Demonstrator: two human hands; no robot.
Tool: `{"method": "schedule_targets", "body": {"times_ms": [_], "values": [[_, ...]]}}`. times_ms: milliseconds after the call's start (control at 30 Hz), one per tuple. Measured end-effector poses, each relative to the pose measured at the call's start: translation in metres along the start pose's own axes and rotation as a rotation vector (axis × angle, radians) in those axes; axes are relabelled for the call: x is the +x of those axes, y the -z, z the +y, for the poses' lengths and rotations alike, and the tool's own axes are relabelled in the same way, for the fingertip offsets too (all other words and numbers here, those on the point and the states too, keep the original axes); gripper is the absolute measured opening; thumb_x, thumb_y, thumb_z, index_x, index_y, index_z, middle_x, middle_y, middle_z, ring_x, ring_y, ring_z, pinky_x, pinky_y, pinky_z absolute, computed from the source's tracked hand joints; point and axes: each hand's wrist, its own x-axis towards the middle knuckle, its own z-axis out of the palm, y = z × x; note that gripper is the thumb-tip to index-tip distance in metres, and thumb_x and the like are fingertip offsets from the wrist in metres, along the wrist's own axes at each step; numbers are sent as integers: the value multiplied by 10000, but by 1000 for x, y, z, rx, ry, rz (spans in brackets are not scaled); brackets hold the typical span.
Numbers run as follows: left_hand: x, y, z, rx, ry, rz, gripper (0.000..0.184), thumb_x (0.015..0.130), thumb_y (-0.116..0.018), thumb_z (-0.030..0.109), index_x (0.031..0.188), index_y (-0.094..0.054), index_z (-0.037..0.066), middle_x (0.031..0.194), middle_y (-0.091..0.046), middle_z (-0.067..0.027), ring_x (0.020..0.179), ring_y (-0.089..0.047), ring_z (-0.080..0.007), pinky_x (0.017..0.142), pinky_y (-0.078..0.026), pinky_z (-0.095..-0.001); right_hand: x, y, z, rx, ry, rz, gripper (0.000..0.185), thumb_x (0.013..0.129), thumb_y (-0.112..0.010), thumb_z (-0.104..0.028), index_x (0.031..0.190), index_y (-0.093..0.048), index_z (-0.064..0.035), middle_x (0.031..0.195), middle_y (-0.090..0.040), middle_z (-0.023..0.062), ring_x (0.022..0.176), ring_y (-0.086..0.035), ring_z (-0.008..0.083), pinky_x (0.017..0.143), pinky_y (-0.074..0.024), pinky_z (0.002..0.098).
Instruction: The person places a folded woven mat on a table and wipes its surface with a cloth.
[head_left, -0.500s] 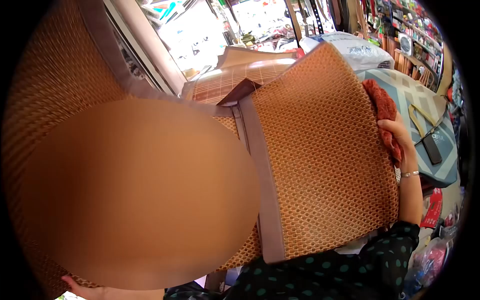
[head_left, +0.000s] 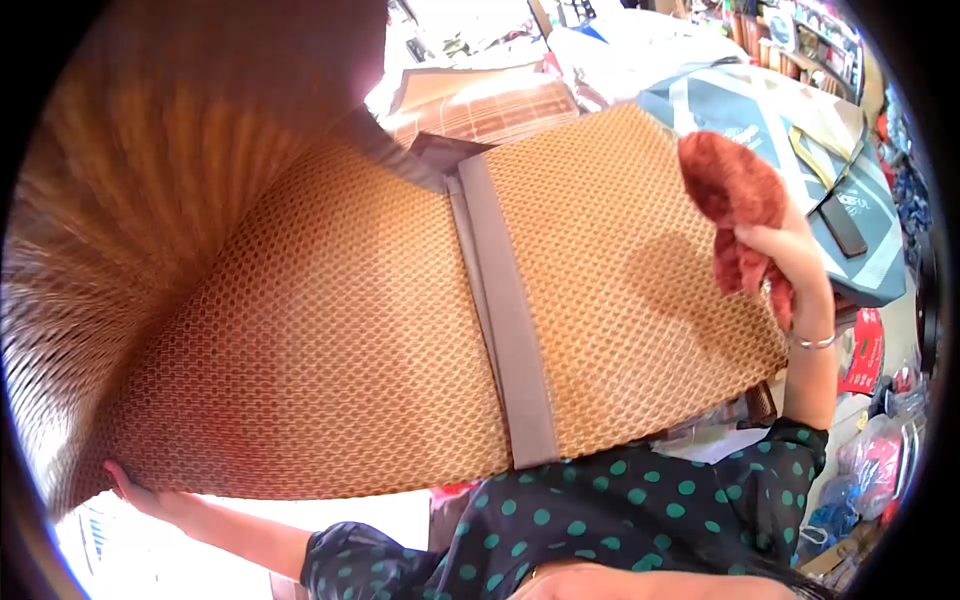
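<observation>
A woven brown mat, apparently rattan, spreads across the view, with a grey-brown fabric band between its two panels. Its left part curves up towards the camera and is blurred. At the mat's lower left edge, my left hand grips the border; the thumb shows and the other fingers are hidden behind the mat. My right hand is closed around a bunched red cloth, held over the right panel, which carries its shadow.
Behind the mat lies another brown checked mat. To the right, a blue-grey patterned package bears a dark phone-like object and a yellow-handled tool. Plastic-wrapped goods sit at the lower right, with stocked shelves beyond.
The red cloth in my right hand has come off the mat's right edge and moved inwards over the panel. My left hand has risen with the mat's edge, and the mat's left part curls more.
</observation>
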Motion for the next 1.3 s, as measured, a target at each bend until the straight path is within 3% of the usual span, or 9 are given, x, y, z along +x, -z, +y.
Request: {"method": "schedule_targets", "body": {"times_ms": [233, 300, 467, 500, 533, 733, 767, 867, 1300], "values": [[66, 31, -85, 279, -190, -17, 481, 904, -674, 239, 1256, -529, -56, 1281, -565, -183, 1130, -578, -341, 991, -490, -484, 5, -7, 18, -15, -133, -122, 719, 747, -691, -37, 1402, -399, 8, 1284, -538, 75, 1175, -506, 152, 1047, -380, 309], [64, 63, -141, 583, -284, -381, 282, 918, -647, 166, 1078, -630, -65, 1090, -636, -154, 947, -627, -255, 831, -537, -354, 8, -8, 16, -97, -153, -136, 713, 743, -701, -43, 1394, -414, 8, 1287, -542, 80, 1188, -502, 149, 1053, -375, 312], [-125, 30, -149, 745, 208, -1360, 398, 798, -500, -134, 1062, -722, 65, 1215, -675, -102, 1110, -619, -198, 1021, -450, -362, 13, 0, 37, -313, -112, -122, 702, 741, -703, -39, 1386, -430, 14, 1297, -549, 90, 1213, -503, 154, 1060, -372, 310], [-130, 49, -176, 786, -394, -1671, 460, 703, -513, -141, 1037, -731, 88, 1260, -648, -130, 1211, -586, -248, 1113, -367, -421, 11, 7, 47, -256, -114, -86, 707, 744, -704, -43, 1392, -426, 13, 1301, -550, 90, 1216, -506, 158, 1063, -372, 313], [-147, 54, -162, 931, -337, -1702, 552, 627, -524, -135, 1071, -734, 119, 1324, -600, -158, 1357, -445, -328, 1169, -257, -477, 8, 15, 55, -196, -121, -47, 712, 747, -705, -46, 1398, -422, 13, 1306, -550, 90, 1220, -509, 162, 1067, -372, 315], [-126, 181, -184, 402, 394, -696, 845, 774, -577, 34, 1537, -266, 223, 1626, -80, -134, 1493, -122, -313, 1182, -176, -493, -8, 51, 75, -168, -202, 44, 676, 807, -688, -94, 1410, -409, 28, 1347, -535, 97, 1232, -511, 179, 1069, -372, 321], [-121, 193, -193, 199, 726, -339, 739, 913, -585, 271, 1546, -209, 210, 1605, -165, -124, 1471, -183, -322, 1155, -252, -493, -6, 54, 75, -148, -261, 62, 662, 816, -686, -118, 1402, -416, 29, 1338, -539, 98, 1213, -520, 177, 1055, -382, 318], [-111, 198, -232, -184, 1066, -443, 730, 935, -571, 452, 1522, -256, 153, 1575, -250, -123, 1425, -283, -330, 1116, -316, -508, 3, 47, 68, -58, -345, 49, 636, 839, -679, -193, 1383, -435, 30, 1298, -554, 98, 1146, -544, 166, 1003, -412, 304], [-137, 188, -174, -276, 762, -131, 656, 803, -626, 279, 1379, -462, 10, 1343, -526, -182, 1243, -501, -356, 1007, -461, -518, 23, 21, 53, 21, -597, -124, 608, 857, -678, -232, 1365, -438, 0, 1189, -606, 93, 1005, -614, 167, 853, -516, 308]]}}
